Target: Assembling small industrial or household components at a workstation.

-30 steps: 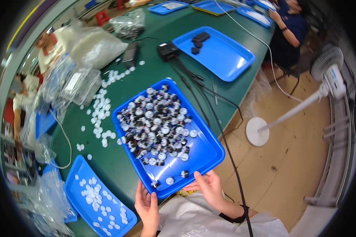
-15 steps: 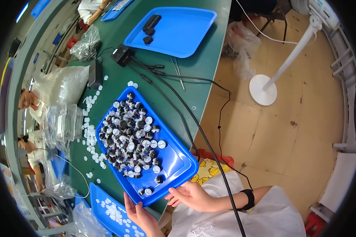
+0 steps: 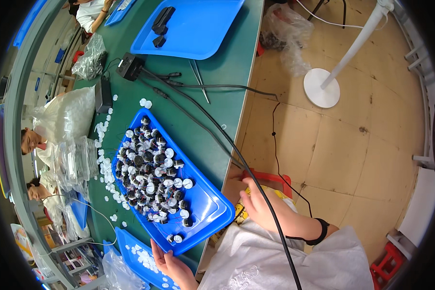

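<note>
My left hand (image 3: 171,263) sits at the near corner of the blue tray (image 3: 205,205), fingers curled loosely at its rim, touching or just beside the edge; can't tell if it's a real grip or only a steadying touch; the tray lies tilted across the green surface (image 3: 227,92) with that corner overhanging the edge toward me, probably why the hand is there; the tray holds a heap of small black-and-white round parts (image 3: 152,176) bunched at its far side, a few strays near my corner, bare blue at the right of the tray; my right hand (image 3: 258,203) is off the tray to its right, below the surface edge, over something yellow (image 3: 241,212) in my lap by a red frame (image 3: 270,178); fingers look narrow, bent in, but I can't tell whether they hold anything; a black cable (image 3: 212,128) runs from a black box (image 3: 130,66) beyond the tray across the surface, past the right of the tray and over my right wrist; loose white caps (image 3: 104,166) scattered left of the tray; second blue tray of white caps (image 3: 135,253) just left of my left hand; clear bags (image 3: 70,116) further left; another blue tray (image 3: 198,26) well beyond, with black pieces; white fan base (image 3: 322,88) on the floor right of the surface.
</note>
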A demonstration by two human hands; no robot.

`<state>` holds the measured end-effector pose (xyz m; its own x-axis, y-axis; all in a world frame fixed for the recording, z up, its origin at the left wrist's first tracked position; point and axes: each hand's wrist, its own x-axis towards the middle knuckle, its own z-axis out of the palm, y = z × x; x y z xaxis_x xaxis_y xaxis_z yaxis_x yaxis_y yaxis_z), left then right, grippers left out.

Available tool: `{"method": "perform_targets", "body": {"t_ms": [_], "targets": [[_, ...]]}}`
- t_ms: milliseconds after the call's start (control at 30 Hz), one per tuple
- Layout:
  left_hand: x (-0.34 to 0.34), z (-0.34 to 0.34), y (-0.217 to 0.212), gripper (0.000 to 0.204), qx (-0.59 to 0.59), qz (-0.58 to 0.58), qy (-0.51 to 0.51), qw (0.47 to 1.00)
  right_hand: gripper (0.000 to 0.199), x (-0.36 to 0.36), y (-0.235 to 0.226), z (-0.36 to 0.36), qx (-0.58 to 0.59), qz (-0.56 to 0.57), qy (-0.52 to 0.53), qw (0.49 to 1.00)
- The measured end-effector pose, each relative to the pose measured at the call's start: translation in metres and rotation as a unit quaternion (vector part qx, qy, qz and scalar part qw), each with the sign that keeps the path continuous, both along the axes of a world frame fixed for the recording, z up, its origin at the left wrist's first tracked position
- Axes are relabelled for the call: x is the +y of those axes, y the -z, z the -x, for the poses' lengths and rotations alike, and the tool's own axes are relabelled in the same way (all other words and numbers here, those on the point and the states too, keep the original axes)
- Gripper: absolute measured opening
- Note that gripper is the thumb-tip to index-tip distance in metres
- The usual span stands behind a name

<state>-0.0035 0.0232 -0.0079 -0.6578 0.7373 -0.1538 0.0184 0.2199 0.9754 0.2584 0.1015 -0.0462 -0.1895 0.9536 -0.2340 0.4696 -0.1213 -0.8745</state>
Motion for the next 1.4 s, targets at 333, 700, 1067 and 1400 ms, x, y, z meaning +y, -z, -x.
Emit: {"method": "perform_targets", "body": {"t_ms": [333, 700, 1067, 1400], "targets": [[-0.002, -0.015, -0.002, 0.064, -0.007, -0.018, -0.012, 1.000, 0.021, 0.075, -0.046, -0.003, -0.055, -0.097, 0.109, 0.988], [-0.008, -0.013, -0.005, 0.062, -0.036, 0.009, -0.041, 0.998, 0.016, 0.229, -0.067, 0.104, -0.281, -0.262, -0.077, 0.920], [-0.022, -0.005, 0.011, 0.059, -0.085, -0.036, -0.035, 0.995, 0.026, 0.345, -0.011, 0.100, -0.192, -0.271, -0.338, 0.881], [0.034, -0.034, 0.051, 0.056, -0.182, -0.115, 0.093, 0.972, 0.022, 0.305, -0.068, 0.087, -0.048, -0.323, -0.079, 0.942]]}}
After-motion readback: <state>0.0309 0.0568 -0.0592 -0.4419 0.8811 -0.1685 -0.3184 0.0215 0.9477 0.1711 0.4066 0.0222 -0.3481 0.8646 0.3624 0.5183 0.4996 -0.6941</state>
